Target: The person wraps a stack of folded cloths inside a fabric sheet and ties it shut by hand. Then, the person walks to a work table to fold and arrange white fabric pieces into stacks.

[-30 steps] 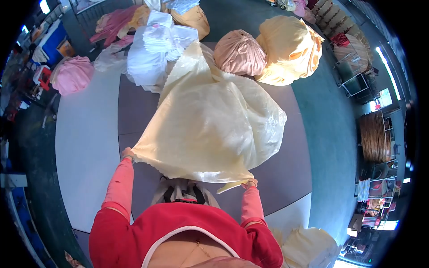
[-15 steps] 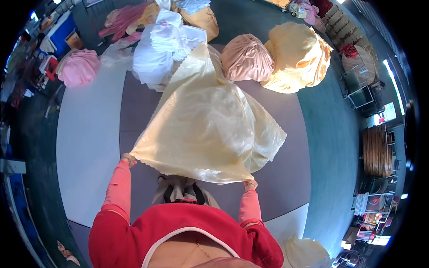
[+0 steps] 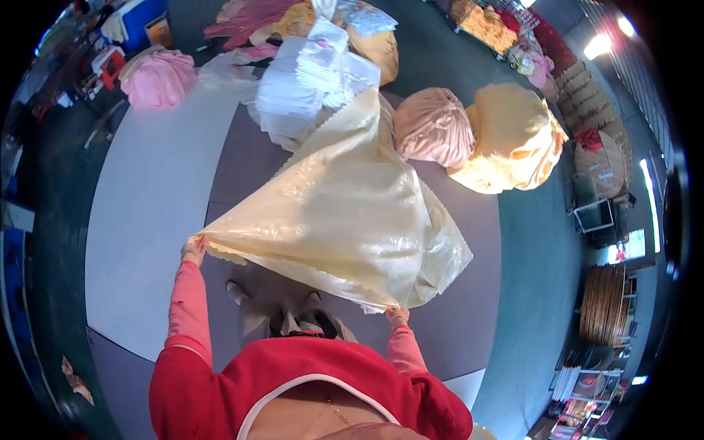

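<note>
A large cream tablecloth [image 3: 330, 213] with a scalloped edge and a slight sheen spreads in front of me, raised and billowing. My left hand [image 3: 193, 250] is closed on its left corner, where the fabric gathers into folds. Nearer the middle, my right hand [image 3: 397, 316] grips the near edge of the same cloth. The far end of the cloth narrows to a point beside a pile of folded white cloths [image 3: 312, 84]. Its right side hangs in loose folds beyond my right hand.
A dusty-pink cloth bundle [image 3: 434, 128] and a yellow cloth bundle [image 3: 510, 136] sit at the back right. A pink bundle [image 3: 160, 78] lies at the back left. Grey and white panels [image 3: 147, 220] cover the floor beneath. Stacked brown round boards [image 3: 603, 304] stand at the right.
My left hand has pulled the cloth's corner outward to the left, stretching the near edge. My right hand has shifted slightly left and nearer my body. The camera view has tilted.
</note>
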### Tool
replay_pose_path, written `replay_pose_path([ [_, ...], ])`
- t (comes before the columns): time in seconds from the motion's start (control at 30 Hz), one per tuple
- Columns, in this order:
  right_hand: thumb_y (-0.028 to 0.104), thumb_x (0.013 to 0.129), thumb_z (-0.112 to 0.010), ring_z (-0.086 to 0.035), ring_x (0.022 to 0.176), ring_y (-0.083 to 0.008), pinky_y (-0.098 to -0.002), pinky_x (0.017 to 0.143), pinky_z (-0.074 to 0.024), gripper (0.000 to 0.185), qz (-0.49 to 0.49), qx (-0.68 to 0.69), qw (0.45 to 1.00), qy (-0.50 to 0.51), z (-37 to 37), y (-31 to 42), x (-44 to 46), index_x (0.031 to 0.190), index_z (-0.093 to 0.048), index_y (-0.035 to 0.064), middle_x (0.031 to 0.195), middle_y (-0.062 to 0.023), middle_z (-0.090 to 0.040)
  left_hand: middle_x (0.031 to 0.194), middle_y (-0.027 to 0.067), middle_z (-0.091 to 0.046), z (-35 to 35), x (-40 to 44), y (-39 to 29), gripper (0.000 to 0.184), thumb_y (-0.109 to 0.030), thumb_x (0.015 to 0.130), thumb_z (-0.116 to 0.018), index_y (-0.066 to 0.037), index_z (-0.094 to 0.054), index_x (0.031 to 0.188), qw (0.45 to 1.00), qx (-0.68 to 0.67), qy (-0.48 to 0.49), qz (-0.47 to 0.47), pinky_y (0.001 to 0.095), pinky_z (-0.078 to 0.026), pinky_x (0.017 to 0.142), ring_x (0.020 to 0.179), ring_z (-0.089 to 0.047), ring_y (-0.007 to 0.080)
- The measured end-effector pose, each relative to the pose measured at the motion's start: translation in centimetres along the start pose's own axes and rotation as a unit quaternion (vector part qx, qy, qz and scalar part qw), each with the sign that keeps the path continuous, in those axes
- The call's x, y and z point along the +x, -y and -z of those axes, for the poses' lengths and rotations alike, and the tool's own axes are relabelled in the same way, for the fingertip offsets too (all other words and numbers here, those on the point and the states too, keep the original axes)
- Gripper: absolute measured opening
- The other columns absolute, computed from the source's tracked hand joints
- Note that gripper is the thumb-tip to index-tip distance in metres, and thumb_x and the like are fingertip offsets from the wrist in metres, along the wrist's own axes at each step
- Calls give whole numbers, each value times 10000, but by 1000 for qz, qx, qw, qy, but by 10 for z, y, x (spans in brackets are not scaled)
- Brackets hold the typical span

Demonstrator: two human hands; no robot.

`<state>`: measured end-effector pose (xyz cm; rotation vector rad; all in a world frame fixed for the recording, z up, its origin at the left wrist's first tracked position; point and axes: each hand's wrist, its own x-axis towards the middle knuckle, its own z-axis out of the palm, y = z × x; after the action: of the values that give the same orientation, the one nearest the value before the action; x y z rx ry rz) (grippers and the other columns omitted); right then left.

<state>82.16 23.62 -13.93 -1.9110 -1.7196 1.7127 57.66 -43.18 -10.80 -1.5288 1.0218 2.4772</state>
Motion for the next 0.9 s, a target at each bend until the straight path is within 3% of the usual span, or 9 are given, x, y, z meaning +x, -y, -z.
replay_pose_path([
  [0.1,141,671,-623,-532,514,-170,-317,431,-417,132,50,-118,991,28,-25,-10,11,694,-588,16,616,-67,-558,888,74,-583,9,33,-13,202,-163,840,-398,-48,-532,937,1000,-12,3,-9,243,-481,651,789,-584,159],
  [0.17,174,642,-640,-501,496,-147,-313,414,-376,166,178,-310,933,44,-37,-26,32,626,-577,21,566,-55,-536,912,101,-575,53,105,-9,227,-197,824,-460,-40,-528,973,884,-192,398,155,271,-468,688,835,-566,194],
  [0.2,132,683,-591,-472,517,-130,-310,427,-370,135,139,-194,966,96,-45,6,-39,737,-600,9,610,-37,-532,923,115,-572,73,135,-10,253,-214,815,-492,-36,-526,991,779,-193,547,238,285,-462,706,858,-557,211],
  [0.27,143,739,-528,-523,647,-144,-291,496,-406,217,137,-273,951,52,-98,8,-43,908,-588,20,787,-74,-585,1020,109,-544,72,88,-33,270,-162,808,-488,-44,-507,1050,969,10,172,177,358,-434,795,945,-530,234],
  [0.3,148,755,-516,-554,708,-160,-291,533,-433,231,117,-355,926,43,-118,-7,-21,942,-577,28,853,-96,-600,1068,107,-529,61,49,-48,289,-135,804,-486,-49,-497,1080,977,117,-12,178,394,-420,840,989,-517,245],
  [0.43,184,761,-542,-587,728,-212,-356,560,-461,133,61,-496,861,95,-211,-14,-37,820,-610,87,852,-128,-602,1170,51,-459,172,108,-106,356,-93,800,-456,-93,-432,1155,918,381,74,74,484,-377,854,1075,-460,294],
  [0.5,166,768,-534,-599,714,-239,-386,549,-469,120,48,-496,856,136,-263,-3,-76,822,-611,91,835,-136,-605,1071,19,-524,226,130,-152,296,-156,794,-471,-114,-478,1087,960,159,143,179,470,-386,817,1024,-492,260],
  [0.63,36,791,-476,-572,550,-291,-402,453,-454,140,0,-308,921,238,-379,33,-196,897,-567,27,707,-166,-572,956,33,-568,243,86,-244,241,-224,783,-494,-120,-509,1001,986,137,-40,90,448,-396,788,908,-542,234],
  [0.9,160,787,-503,-599,627,-256,-376,500,-459,215,70,-468,840,266,-607,61,-272,986,-533,83,775,-155,-600,887,74,-578,294,119,-417,214,-224,780,-532,-84,-527,941,995,65,-72,9,398,-428,731,797,-573,209],
])
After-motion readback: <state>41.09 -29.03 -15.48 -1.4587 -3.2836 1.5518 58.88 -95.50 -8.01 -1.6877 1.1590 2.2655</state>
